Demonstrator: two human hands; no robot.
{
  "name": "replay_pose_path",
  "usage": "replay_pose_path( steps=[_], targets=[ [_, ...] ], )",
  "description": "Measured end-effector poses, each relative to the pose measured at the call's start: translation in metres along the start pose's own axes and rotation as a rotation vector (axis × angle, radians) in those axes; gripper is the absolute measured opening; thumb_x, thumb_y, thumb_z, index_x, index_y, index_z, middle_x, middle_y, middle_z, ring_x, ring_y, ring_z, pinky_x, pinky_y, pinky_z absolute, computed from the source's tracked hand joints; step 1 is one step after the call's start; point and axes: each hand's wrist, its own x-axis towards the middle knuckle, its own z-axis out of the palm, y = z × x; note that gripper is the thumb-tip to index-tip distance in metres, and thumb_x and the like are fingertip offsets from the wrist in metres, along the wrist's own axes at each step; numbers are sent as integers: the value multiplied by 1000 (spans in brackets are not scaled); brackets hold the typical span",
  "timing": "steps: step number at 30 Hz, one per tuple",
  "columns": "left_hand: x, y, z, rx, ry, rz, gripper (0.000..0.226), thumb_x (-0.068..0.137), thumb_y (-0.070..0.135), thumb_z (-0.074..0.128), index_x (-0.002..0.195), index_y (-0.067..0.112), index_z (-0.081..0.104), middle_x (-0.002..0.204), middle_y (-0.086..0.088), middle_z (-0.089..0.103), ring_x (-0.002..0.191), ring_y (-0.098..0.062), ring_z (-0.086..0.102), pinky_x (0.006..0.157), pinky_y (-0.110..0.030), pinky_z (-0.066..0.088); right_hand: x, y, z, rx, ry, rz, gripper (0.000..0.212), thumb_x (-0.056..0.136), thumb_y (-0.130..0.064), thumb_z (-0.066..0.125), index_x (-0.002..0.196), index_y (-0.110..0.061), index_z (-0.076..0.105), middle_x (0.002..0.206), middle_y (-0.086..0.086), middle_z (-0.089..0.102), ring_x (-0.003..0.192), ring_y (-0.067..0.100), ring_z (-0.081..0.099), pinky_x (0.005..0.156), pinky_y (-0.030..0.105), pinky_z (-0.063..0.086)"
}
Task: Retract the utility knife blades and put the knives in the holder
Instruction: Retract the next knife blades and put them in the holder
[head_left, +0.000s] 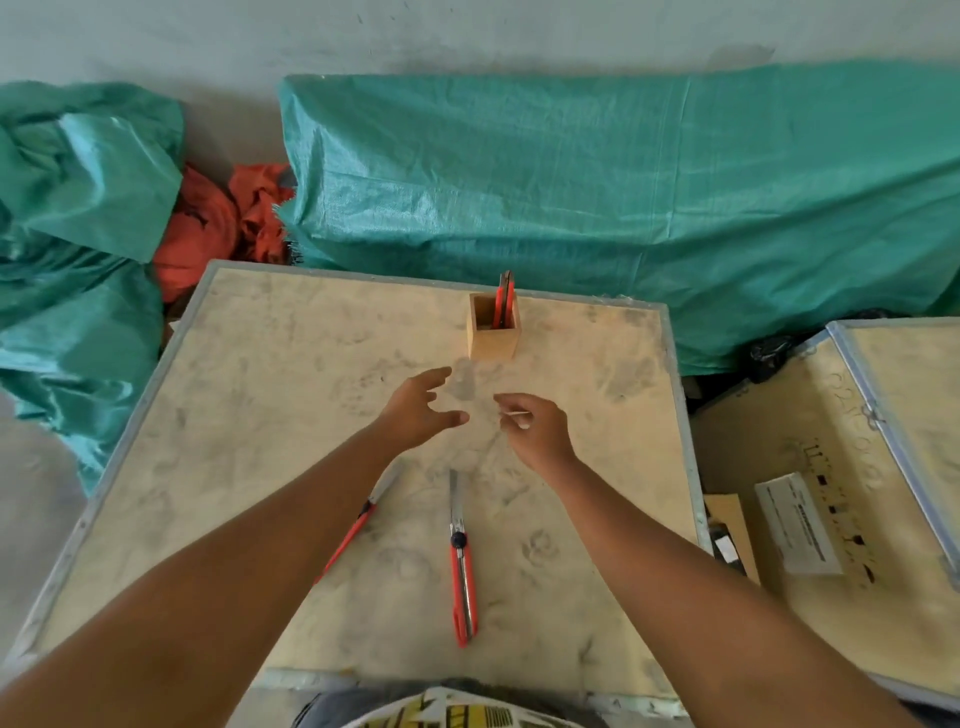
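Red-handled utility knives number three in all: two lie on the plywood surface (270, 364) and one stands in the holder. Nearest the person, the middle knife (461, 566) lies almost lengthwise, its red body toward the near edge, a black wheel at the neck, and its steel blade drawn out and pointing away. Just to its left, the second knife (358, 525) lies on a slant, partly hidden under the left forearm; its blade also looks extended toward the far side, though the tip is blurred.

Beyond both knives, the two hands hover over the middle of the surface. The left hand (415, 410) is released, fingers spread and holding nothing. The right hand (535, 426) has its fingers loosely curled, with a thin pale sliver at the fingertips; what that sliver is cannot be told.

Farther on, near the far edge, stands one square wooden holder (491, 338). Inside it a third knife (503, 301) stands upright against the right wall, its top poking above the rim.

Past the surface, green tarpaulin (623, 182) covers bulky shapes, with orange cloth (218, 223) bunched between two of them. A second plywood crate (841, 467) sits to the right.
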Motion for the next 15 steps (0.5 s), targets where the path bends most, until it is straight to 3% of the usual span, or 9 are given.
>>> replay_pose_path(
  steps=[4, 8, 13, 15],
  targets=[
    [-66, -56, 30, -109, 22, -130, 81, 75, 25, 85, 145, 16, 46, 149, -7, 49, 128, -27, 54, 96, -33, 49, -59, 28, 26, -45, -217, 79, 26, 88, -4, 72, 112, -13, 78, 111, 4, 78, 97, 9, 70, 91, 12, 53],
    [-126, -104, 75, -138, 27, -276, 78, 76, 25, 84, 144, 12, 48, 145, -2, 52, 120, -23, 58, 91, -30, 48, -99, 51, 47, -136, -366, 100, 29, 87, -5, 71, 114, -13, 77, 113, 7, 78, 106, 18, 72, 98, 24, 53],
    [-155, -125, 114, -115, 103, -379, 66, 75, 15, 82, 137, 11, 57, 122, -5, 68, 82, -17, 64, 81, -26, 50, -116, 53, 62, -161, -383, 86, 34, 84, -9, 79, 117, -16, 76, 116, 5, 77, 107, 18, 72, 103, 30, 53],
    [-161, -123, 124, -71, 117, -368, 61, 78, 12, 76, 136, 11, 58, 125, -7, 68, 85, -19, 67, 81, -28, 53, -117, 52, 65, -166, -367, 81, 34, 83, -10, 80, 116, -16, 77, 115, 5, 78, 106, 18, 72, 103, 31, 53]
  ],
)
